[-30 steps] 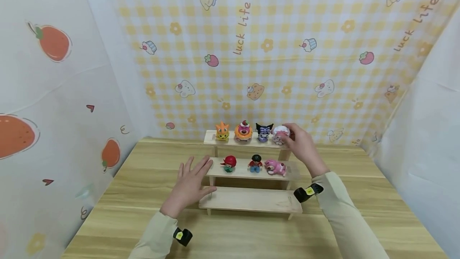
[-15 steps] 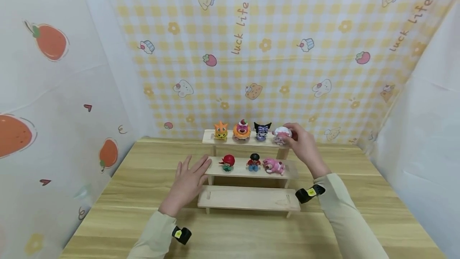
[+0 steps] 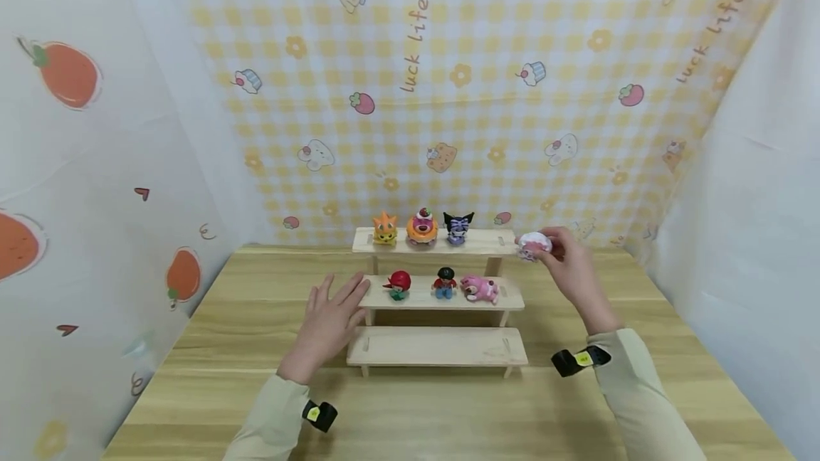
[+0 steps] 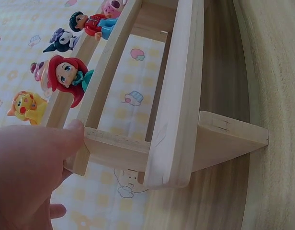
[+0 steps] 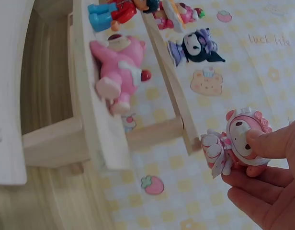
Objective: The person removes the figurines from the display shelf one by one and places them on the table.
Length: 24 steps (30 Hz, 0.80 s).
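My right hand [image 3: 573, 265] pinches a pink-and-white toy figurine [image 3: 534, 246] between thumb and fingers, just off the right end of the top shelf. In the right wrist view the figurine [image 5: 238, 143] lies tilted sideways, its face partly under the thumb [image 5: 262, 143]. My left hand [image 3: 327, 322] touches the left end of the middle shelf [image 3: 416, 297] with fingers spread and fairly straight. Up close in the left wrist view, the left thumb [image 4: 73, 139] rests against that shelf's end, beside a red-haired figurine [image 4: 68, 79].
On the top shelf [image 3: 483, 240] stand an orange-and-yellow figurine [image 3: 385, 230], a bear in an orange ring [image 3: 422, 228] and a black-eared figurine [image 3: 458, 228]. The middle shelf bears a black-capped figurine [image 3: 445, 283] and a pink bear [image 3: 480, 289]. Below is the bottom shelf [image 3: 435, 347], on a wooden table [image 3: 416, 418].
My right hand has moved the pink-and-white figurine rightward off the top shelf's right end. The left hand stays at the middle shelf's end. The head view has shifted slightly.
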### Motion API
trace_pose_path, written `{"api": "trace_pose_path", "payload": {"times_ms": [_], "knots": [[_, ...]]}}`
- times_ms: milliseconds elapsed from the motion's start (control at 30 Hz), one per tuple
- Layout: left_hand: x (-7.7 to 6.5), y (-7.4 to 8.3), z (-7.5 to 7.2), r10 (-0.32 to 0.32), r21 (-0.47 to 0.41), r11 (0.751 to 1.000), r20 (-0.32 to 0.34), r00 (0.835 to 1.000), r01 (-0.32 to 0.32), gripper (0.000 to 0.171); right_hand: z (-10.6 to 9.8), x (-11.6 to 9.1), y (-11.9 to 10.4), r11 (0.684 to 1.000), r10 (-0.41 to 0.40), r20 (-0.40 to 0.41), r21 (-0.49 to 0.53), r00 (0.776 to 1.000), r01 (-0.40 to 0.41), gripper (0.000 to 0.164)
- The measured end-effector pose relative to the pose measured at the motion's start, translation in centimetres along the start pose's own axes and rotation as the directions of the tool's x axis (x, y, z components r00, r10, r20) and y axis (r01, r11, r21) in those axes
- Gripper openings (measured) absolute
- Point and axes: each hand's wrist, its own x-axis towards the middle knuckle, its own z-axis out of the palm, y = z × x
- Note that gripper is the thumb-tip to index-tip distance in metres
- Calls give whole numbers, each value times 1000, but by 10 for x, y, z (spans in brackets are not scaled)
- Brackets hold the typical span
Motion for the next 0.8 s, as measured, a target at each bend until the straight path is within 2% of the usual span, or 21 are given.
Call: {"api": "trace_pose_path", "payload": {"times_ms": [133, 300, 567, 800], "knots": [[1, -1, 1, 2, -7, 1000, 1, 1000, -2, 55, -6, -13, 10, 999, 34, -24, -10, 999, -34, 33], [2, -1, 0, 12, -12, 1000, 9, 1000, -11, 57, -7, -35, 25, 998, 52, 10, -25, 999, -51, 33], [4, -4, -3, 2, -30, 1000, 11, 1000, -2, 58, 18, -72, 52, 995, 40, 25, -91, 999, -37, 33], [3, -2, -1, -5, -40, 999, 34, 999, 6, 58, 37, -109, 60, 993, 116, 88, -29, 989, -114, 31]]}}
